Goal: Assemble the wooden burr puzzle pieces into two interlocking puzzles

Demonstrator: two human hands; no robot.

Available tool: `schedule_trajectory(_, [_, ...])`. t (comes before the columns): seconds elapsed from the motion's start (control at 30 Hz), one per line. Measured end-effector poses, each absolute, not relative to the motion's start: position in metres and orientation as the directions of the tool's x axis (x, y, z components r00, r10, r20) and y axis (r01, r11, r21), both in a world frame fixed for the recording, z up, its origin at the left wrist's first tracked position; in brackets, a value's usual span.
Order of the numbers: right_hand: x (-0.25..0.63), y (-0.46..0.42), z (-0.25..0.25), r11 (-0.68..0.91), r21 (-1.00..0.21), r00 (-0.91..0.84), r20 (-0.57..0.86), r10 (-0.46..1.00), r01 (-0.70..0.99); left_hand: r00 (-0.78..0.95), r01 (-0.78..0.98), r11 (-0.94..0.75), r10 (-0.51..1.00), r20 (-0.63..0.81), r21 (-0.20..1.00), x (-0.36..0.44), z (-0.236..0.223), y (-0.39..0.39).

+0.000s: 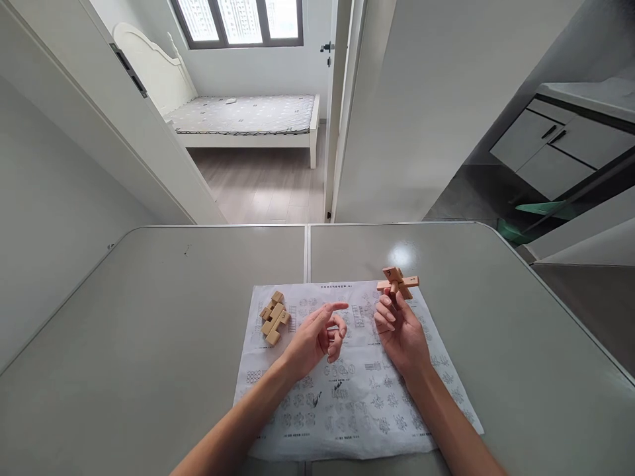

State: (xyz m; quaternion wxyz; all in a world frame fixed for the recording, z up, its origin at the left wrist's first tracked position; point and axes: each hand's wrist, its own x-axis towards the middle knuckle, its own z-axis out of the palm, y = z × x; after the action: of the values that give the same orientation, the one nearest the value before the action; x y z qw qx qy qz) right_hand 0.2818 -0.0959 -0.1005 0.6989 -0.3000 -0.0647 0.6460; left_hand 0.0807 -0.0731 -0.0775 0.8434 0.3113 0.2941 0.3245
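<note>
In my right hand (403,330) is a wooden interlocking puzzle (397,283), its crossed bars partly joined and raised above the upper right of a paper sheet. Thumb and fingers pinch it from below; dark marks like numbers show on its bars. My left hand (318,334) hovers over the middle of the sheet, index finger stretched toward the right and the other fingers loosely curled, with nothing in it. Left of that hand, a cluster of notched wooden pieces (274,318) lies on the sheet. The printed paper sheet (357,423) carries rows of small diagrams.
Under the sheet is a grey table (149,330) with a seam down its middle and rounded far corners. Beyond it, a doorway opens on a bed (253,116) below a window. A white cabinet (560,145) stands at the far right.
</note>
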Motion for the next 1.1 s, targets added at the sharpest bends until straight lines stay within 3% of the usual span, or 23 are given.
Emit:
schedule_trajectory(0.33, [0.284,-0.097,-0.101,-0.012,-0.492,0.159,-0.303,0.94,-0.87,0.619,-0.349,0.59,0.728,-0.294,0.728,0.08,-0.075,-0.074])
schedule_trajectory(0.57, [0.278,-0.099,-0.097,-0.05,-0.583,0.153,-0.294,0.943,-0.811,0.615,-0.282,0.525,0.741,-0.269,0.803,0.083,-0.07,-0.077])
schedule_trajectory(0.67, [0.273,-0.102,-0.093,-0.072,-0.641,0.136,-0.269,0.953,-0.764,0.636,-0.134,0.361,0.745,-0.199,0.923,0.081,-0.057,-0.081])
schedule_trajectory(0.77, [0.27,-0.104,-0.091,-0.107,-0.702,0.105,-0.251,0.962,-0.704,0.607,0.074,0.038,0.791,-0.075,0.997,0.072,-0.04,-0.085])
schedule_trajectory(0.83, [0.268,-0.104,-0.09,-0.131,-0.731,0.091,-0.255,0.963,-0.67,0.508,0.245,-0.18,0.861,0.032,0.953,0.061,-0.032,-0.086])
schedule_trajectory(0.9, [0.267,-0.104,-0.09,-0.141,-0.744,0.087,-0.259,0.962,-0.654,0.395,0.405,-0.294,0.91,0.125,0.866,0.047,-0.028,-0.086])
schedule_trajectory(1.0, [0.267,-0.104,-0.091,-0.142,-0.747,0.083,-0.255,0.963,-0.649,0.254,0.607,-0.36,0.933,0.256,0.709,0.024,-0.03,-0.084])
schedule_trajectory(1.1, [0.267,-0.105,-0.09,-0.14,-0.747,0.078,-0.249,0.965,-0.65,0.168,0.783,-0.317,0.936,0.31,0.534,0.001,-0.038,-0.084])
